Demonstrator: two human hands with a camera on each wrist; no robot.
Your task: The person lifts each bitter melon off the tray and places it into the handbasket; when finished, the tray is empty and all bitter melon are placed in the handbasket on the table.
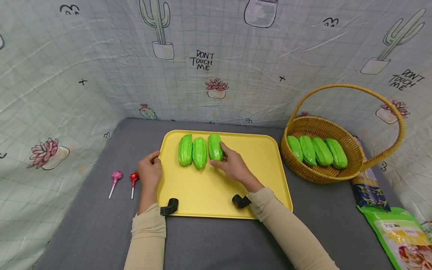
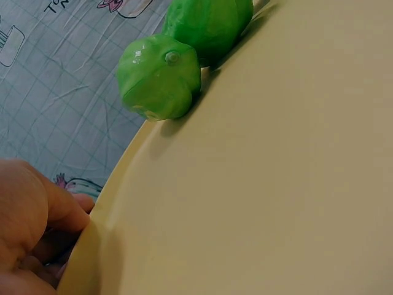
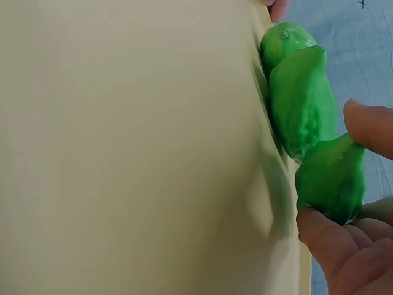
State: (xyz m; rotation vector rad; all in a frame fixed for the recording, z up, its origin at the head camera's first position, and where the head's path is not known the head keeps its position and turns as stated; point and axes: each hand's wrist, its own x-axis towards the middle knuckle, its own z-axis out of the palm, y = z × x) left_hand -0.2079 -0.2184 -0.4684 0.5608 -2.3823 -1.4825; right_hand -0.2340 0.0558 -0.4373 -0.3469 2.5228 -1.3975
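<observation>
On the yellow tray (image 1: 189, 191) stand three glossy green ridged bitter melons, lying side by side near its far edge. My right hand (image 1: 234, 165) holds the rightmost bitter melon (image 1: 214, 147) between thumb and fingers; the right wrist view shows this melon (image 3: 331, 178) gripped from both sides. To its left lie the middle bitter melon (image 1: 199, 153) and the leftmost bitter melon (image 1: 185, 150), close together. At the tray's left rim, my left hand (image 1: 150, 172) grips the edge with bent fingers, also seen in the left wrist view, where the hand (image 2: 37, 221) pinches the rim.
A wicker basket (image 1: 318, 176) with a tall handle stands right of the tray, holding several bitter melons (image 1: 322, 151). Beside it are a blue-and-gold package (image 1: 369, 189) and a green bag (image 1: 401, 232). A pink lollipop (image 1: 117, 175) and a red lollipop (image 1: 134, 176) lie left of the tray.
</observation>
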